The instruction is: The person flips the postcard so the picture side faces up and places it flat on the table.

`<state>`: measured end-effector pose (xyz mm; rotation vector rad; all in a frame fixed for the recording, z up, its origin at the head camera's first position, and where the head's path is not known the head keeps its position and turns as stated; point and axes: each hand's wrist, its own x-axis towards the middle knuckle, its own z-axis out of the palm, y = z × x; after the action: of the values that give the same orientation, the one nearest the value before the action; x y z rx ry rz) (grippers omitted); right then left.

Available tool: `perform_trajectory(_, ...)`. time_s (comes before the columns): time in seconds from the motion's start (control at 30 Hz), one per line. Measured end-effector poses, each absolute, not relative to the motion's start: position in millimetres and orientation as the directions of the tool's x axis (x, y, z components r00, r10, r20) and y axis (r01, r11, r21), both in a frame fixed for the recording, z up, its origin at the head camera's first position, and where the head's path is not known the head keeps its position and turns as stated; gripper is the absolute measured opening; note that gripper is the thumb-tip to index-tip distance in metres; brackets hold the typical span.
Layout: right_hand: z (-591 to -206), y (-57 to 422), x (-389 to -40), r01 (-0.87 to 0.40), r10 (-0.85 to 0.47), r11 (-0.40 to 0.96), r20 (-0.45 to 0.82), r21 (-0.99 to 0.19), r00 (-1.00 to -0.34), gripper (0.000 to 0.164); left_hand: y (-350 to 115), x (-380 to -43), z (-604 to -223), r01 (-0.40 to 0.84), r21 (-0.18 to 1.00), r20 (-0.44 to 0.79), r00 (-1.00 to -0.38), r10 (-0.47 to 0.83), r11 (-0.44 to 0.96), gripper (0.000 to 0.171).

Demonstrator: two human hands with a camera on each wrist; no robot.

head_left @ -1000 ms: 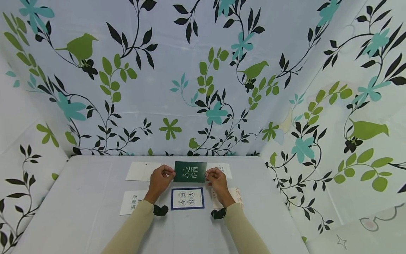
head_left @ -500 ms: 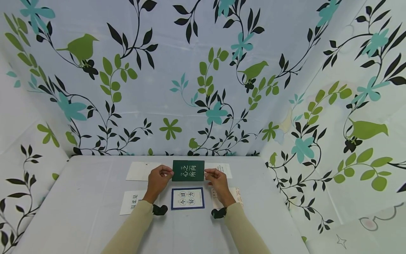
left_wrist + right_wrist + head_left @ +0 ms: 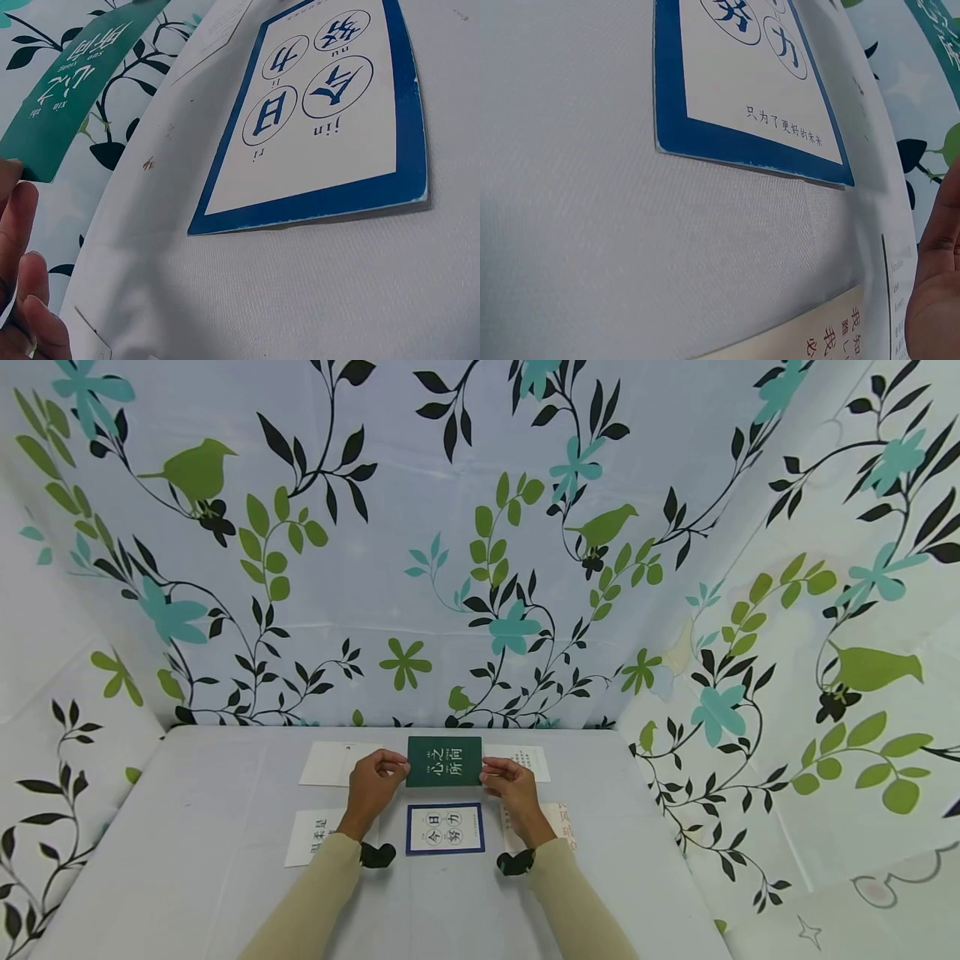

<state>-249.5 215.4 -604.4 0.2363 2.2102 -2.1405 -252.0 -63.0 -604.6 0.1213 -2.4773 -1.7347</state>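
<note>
A dark green card (image 3: 444,760) with white Chinese characters is held up between both hands near the table's far edge. My left hand (image 3: 371,789) pinches its left edge low near the corner. On the opposite edge, my right hand (image 3: 517,793) pinches the card between thumb and fingers. In the left wrist view the green card (image 3: 75,82) is tilted and off the table, with fingers (image 3: 19,225) at its corner. Just in front of it lies a blue-bordered card (image 3: 446,850) with circled characters, flat and untouched. The right wrist view cuts off most of the right hand (image 3: 937,300).
Cards also lie at the back left (image 3: 324,764), back right (image 3: 531,762), front left (image 3: 302,842) and front right (image 3: 561,818), some partly covered by the hands. They rest on a white-covered table (image 3: 187,843). A patterned cloth (image 3: 360,568) hangs behind.
Both hands have shifted the green card slightly left and a little farther up in the view. The cards on the table have stayed put.
</note>
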Motion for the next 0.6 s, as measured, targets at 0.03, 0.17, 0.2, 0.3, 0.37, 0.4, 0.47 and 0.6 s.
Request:
perform_trajectory(0.03, -604.4, 215.5, -249.5, 0.152, 0.07, 0.024, -0.15, -0.988, -0.986, 0.037, -63.0, -252.0, -604.9, 0.001, 0.939, 0.049, -0.99, -0.13, 0.343, 0.015)
perform_trajectory(0.17, -604.8, 215.7, -248.5, 0.156, 0.067, 0.029, -0.153, -0.987, -0.986, 0.037, -63.4, -251.5, -605.3, 0.007, 0.938, 0.052, -0.991, -0.123, 0.345, 0.018)
perform_trajectory(0.2, -605.0, 215.6, -248.4, 0.157, 0.068, 0.03, -0.155, -0.987, -0.986, 0.037, -63.6, -251.3, -605.4, 0.01, 0.94, 0.054, -0.991, -0.12, 0.342, 0.019)
perform_trajectory(0.3, -605.4, 215.5, -248.1, 0.16, 0.069, 0.031, -0.158, -0.987, -0.985, 0.037, -64.0, -250.9, -605.6, 0.016, 0.943, 0.054, -0.993, -0.106, 0.334, 0.022)
perform_trajectory(0.37, -605.9, 215.7, -248.0, 0.162, 0.065, 0.03, -0.16, -0.986, -0.985, 0.037, -64.2, -250.8, -606.1, 0.018, 0.944, 0.053, -0.994, -0.097, 0.33, 0.025)
perform_trajectory(0.4, -606.1, 215.9, -248.0, 0.164, 0.065, 0.028, -0.162, -0.986, -0.985, 0.037, -64.3, -250.9, -606.3, 0.019, 0.944, 0.053, -0.994, -0.093, 0.329, 0.026)
perform_trajectory(0.47, -606.6, 216.3, -247.9, 0.168, 0.061, 0.025, -0.166, -0.985, -0.984, 0.038, -64.4, -250.9, -606.6, 0.02, 0.942, 0.051, -0.995, -0.085, 0.335, 0.029)
perform_trajectory(0.6, -607.7, 216.8, -248.6, 0.174, 0.059, 0.025, -0.172, -0.984, -0.983, 0.041, -64.2, -249.9, -606.5, 0.021, 0.935, 0.048, -0.997, -0.066, 0.354, 0.036)
